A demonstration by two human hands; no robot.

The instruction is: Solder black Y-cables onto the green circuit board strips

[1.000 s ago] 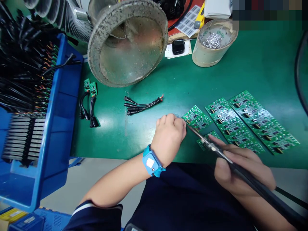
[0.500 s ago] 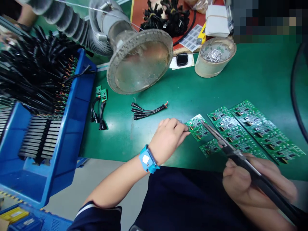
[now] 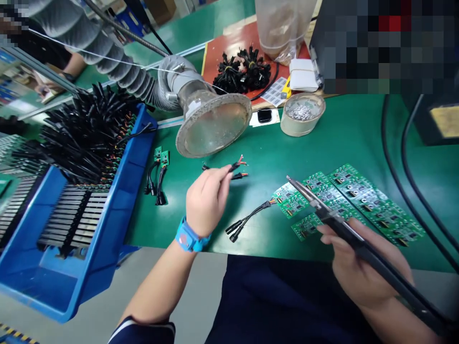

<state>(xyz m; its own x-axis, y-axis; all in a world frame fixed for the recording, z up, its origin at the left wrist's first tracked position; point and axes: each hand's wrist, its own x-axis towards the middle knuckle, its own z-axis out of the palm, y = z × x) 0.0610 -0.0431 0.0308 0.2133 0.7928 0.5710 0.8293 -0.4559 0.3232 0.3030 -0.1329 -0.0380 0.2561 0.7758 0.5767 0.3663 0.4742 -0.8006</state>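
Above green mat, left hand (image 3: 207, 199) pinching cable leads (image 3: 234, 170), right hand (image 3: 362, 272) gripping soldering iron (image 3: 344, 229), handle cut off

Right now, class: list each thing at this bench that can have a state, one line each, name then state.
left hand: raised, pinching black leads
black leads: lifted, bare ends showing
right hand: gripping soldering iron
soldering iron: held slanted, tip above the boards
wired board: flat on mat, cables attached
tin cup: upright, open, holding silvery bits
blue bin: full of wired boards

L hand (image 3: 206, 198) pinches cables (image 3: 234, 168); R hand (image 3: 362, 272) grips iron (image 3: 344, 229), probably.
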